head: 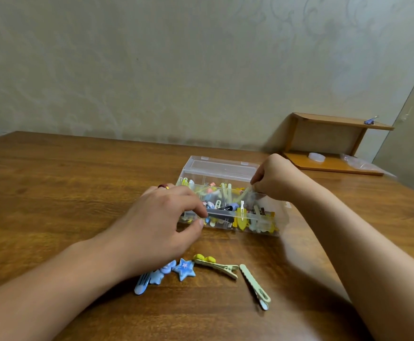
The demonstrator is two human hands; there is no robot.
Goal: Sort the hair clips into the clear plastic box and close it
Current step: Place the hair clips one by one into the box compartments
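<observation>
A clear plastic box stands mid-table with its lid tipped open toward the wall; several colourful hair clips lie inside. My left hand grips the box's near-left rim between thumb and fingers. Over the box's right side, my right hand pinches a pale green clip that slants down into the box. On the table in front lie a blue star clip, blue clips partly under my left wrist, a green clip with yellow bumps and a plain green clip.
A small wooden shelf stands at the back right against the wall, with a purple clip on top, a white round thing and a plastic bag on its base. The wooden table stretches to the left.
</observation>
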